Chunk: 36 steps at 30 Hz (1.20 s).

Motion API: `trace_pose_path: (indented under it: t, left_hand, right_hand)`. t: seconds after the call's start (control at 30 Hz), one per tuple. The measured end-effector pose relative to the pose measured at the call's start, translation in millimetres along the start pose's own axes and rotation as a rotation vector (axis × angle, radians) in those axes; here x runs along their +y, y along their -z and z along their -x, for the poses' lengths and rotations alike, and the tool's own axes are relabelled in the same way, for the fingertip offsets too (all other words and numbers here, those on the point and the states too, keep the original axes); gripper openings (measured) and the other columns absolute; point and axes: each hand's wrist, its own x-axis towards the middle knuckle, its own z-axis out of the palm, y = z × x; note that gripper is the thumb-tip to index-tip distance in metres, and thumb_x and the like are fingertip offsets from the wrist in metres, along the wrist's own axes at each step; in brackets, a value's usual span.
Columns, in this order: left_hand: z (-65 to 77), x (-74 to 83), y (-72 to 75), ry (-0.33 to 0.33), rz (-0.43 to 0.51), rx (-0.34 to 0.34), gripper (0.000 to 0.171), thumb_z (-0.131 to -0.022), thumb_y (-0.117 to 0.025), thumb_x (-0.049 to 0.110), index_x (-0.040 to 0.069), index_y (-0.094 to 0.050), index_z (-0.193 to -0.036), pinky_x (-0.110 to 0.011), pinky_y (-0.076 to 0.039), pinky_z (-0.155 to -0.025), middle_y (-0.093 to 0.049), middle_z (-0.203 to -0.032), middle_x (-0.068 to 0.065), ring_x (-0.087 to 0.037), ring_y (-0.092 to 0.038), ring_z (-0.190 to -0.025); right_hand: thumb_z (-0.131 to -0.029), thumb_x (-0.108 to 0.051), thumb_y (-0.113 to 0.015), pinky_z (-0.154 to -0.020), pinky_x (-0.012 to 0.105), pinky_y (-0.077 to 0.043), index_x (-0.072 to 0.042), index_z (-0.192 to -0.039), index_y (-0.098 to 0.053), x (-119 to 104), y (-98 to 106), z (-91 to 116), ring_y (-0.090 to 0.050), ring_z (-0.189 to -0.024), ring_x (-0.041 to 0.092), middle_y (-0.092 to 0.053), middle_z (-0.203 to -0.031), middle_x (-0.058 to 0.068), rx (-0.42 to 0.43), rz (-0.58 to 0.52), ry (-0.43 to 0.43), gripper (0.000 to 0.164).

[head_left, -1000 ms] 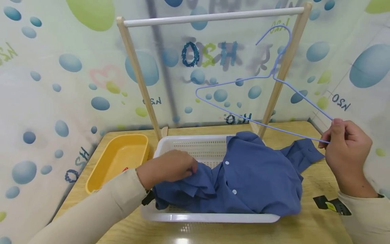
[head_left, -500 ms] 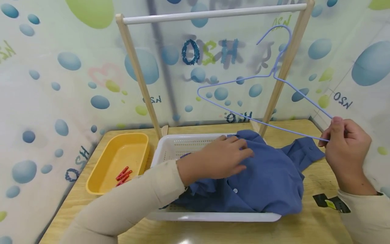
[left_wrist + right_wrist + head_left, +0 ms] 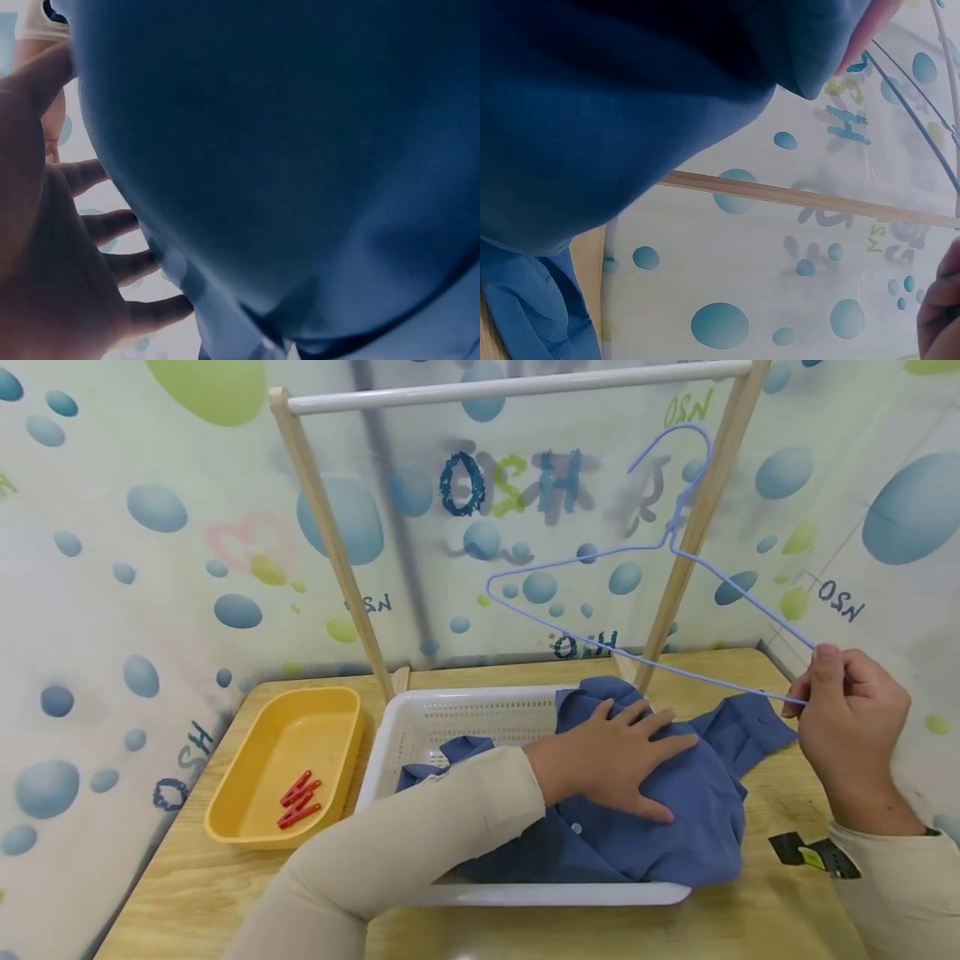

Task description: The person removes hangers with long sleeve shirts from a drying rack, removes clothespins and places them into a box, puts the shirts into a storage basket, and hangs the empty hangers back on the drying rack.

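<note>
A blue button-up shirt (image 3: 697, 810) lies bunched in a white slotted basket (image 3: 555, 893), one cuffed sleeve hanging over its right side. My left hand (image 3: 615, 756) is spread over the shirt with the fingers fanned out. In the left wrist view those fingers (image 3: 127, 266) are straight, close against the cloth (image 3: 225, 150). On the right, my right hand (image 3: 855, 727) pinches one corner of a thin lilac wire hanger (image 3: 585, 560). The hanger is held up above the shirt, hook at the top. The right wrist view shows part of the right hand (image 3: 939, 307) at its edge.
Behind the basket stands a wooden rack with a white rail (image 3: 517, 389). A yellow tray (image 3: 225, 818) with several red clothespins (image 3: 298, 797) sits to the left on the wooden table (image 3: 172, 877). A bubble-patterned wall covering (image 3: 480, 593) is close behind.
My left hand has let go of the shirt's left part and moved right, its fingers spreading over the shirt. The right hand keeps the hanger in nearly the same place.
</note>
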Motion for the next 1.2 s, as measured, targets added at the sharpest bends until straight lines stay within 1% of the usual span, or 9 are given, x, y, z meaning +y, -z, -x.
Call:
trace_pose_path:
  t: [0.13, 0.27, 0.37, 0.5, 0.57, 0.77, 0.97, 1.07, 1.2]
  left_hand:
    - [-5.1, -2.0, -2.3, -0.009, 0.035, -0.041, 0.095, -0.085, -0.043, 0.083, 0.045, 0.005, -0.157, -0.049, -0.019, -0.123, -0.002, -0.169, 0.010, -0.017, -0.004, -0.157]
    - [-3.7, -2.7, -1.5, -0.024, 0.054, -0.085, 0.093, -0.085, -0.048, 0.080, 0.045, 0.000, -0.158, -0.048, -0.020, -0.124, -0.008, -0.168, 0.012, -0.015, -0.006, -0.157]
    - [-2.3, -3.1, -1.8, -0.036, 0.049, -0.080, 0.091, -0.086, -0.053, 0.075, 0.045, -0.006, -0.158, -0.048, -0.021, -0.123, -0.011, -0.167, 0.011, -0.016, -0.007, -0.157]
    - [-2.0, -2.6, -4.0, -0.059, 0.019, -0.044, 0.085, -0.087, -0.057, 0.070, 0.044, -0.017, -0.157, -0.048, -0.024, -0.122, -0.019, -0.165, 0.011, -0.017, -0.011, -0.156]
    - [-2.5, -1.9, -5.4, -0.071, -0.001, -0.018, 0.082, -0.088, -0.058, 0.068, 0.043, -0.022, -0.156, -0.048, -0.026, -0.121, -0.023, -0.164, 0.012, -0.018, -0.015, -0.155]
    - [-3.5, 0.4, -8.0, -0.118, -0.077, 0.066, 0.077, -0.088, -0.063, 0.065, 0.036, -0.035, -0.153, -0.048, -0.035, -0.115, -0.036, -0.158, 0.011, -0.017, -0.031, -0.148]
    - [-1.0, 2.2, -6.9, -0.146, -0.144, 0.127, 0.069, -0.089, -0.066, 0.058, 0.035, -0.042, -0.150, -0.046, -0.043, -0.107, -0.044, -0.152, 0.010, -0.018, -0.046, -0.136]
    - [0.2, 2.9, -7.1, -0.160, -0.186, 0.150, 0.065, -0.091, -0.066, 0.053, 0.034, -0.043, -0.149, -0.045, -0.045, -0.105, -0.046, -0.151, 0.009, -0.019, -0.050, -0.131]
    - [1.1, 3.8, -9.0, -0.187, -0.242, 0.189, 0.059, -0.093, -0.065, 0.048, 0.033, -0.046, -0.146, -0.042, -0.049, -0.100, -0.047, -0.151, 0.007, -0.018, -0.054, -0.126]
  right_hand:
    - [-0.105, -0.023, -0.050, -0.048, 0.008, -0.043, -0.005, -0.066, -0.052, 2.5, -1.1, 0.1, -0.049, -0.043, -0.005, -0.053, -0.054, -0.021, 0.002, -0.016, 0.001, 0.043]
    - [-0.104, -0.022, -0.051, -0.048, 0.008, -0.043, -0.004, -0.065, -0.053, 4.5, -1.4, 0.1, -0.049, -0.042, -0.005, -0.053, -0.053, -0.020, 0.007, -0.033, -0.003, 0.043]
    - [-0.104, -0.023, -0.051, -0.048, 0.008, -0.043, -0.008, -0.065, -0.053, 5.3, -1.6, -0.1, -0.050, -0.042, -0.006, -0.053, -0.053, -0.021, 0.014, -0.031, -0.013, 0.042]
    - [-0.104, -0.024, -0.051, -0.048, 0.007, -0.043, -0.012, -0.066, -0.054, 6.4, -0.9, 0.4, -0.050, -0.042, -0.006, -0.053, -0.053, -0.021, 0.021, -0.029, -0.021, 0.040]
    - [-0.104, -0.023, -0.051, -0.047, 0.008, -0.043, -0.011, -0.066, -0.054, 7.3, -0.5, 0.6, -0.049, -0.042, -0.005, -0.053, -0.053, -0.020, 0.022, -0.037, -0.021, 0.041]
    - [-0.104, -0.023, -0.051, -0.046, 0.008, -0.042, -0.011, -0.065, -0.054, 11.1, -1.7, 2.9, -0.049, -0.041, -0.005, -0.053, -0.052, -0.020, 0.020, -0.038, -0.028, 0.041]
    - [-0.104, -0.023, -0.051, -0.046, 0.008, -0.042, -0.012, -0.066, -0.054, 13.1, -1.7, 4.0, -0.049, -0.042, -0.005, -0.053, -0.053, -0.021, 0.015, -0.022, -0.024, 0.040]
    - [-0.105, -0.023, -0.050, -0.046, 0.008, -0.042, -0.009, -0.066, -0.053, 13.1, -1.8, 3.8, -0.049, -0.042, -0.005, -0.052, -0.053, -0.021, 0.011, -0.016, -0.027, 0.041]
    - [-0.104, -0.026, -0.050, -0.046, 0.008, -0.043, -0.010, -0.065, -0.052, 13.1, -1.8, 4.0, -0.050, -0.042, -0.006, -0.053, -0.053, -0.021, 0.018, -0.011, -0.046, 0.042]
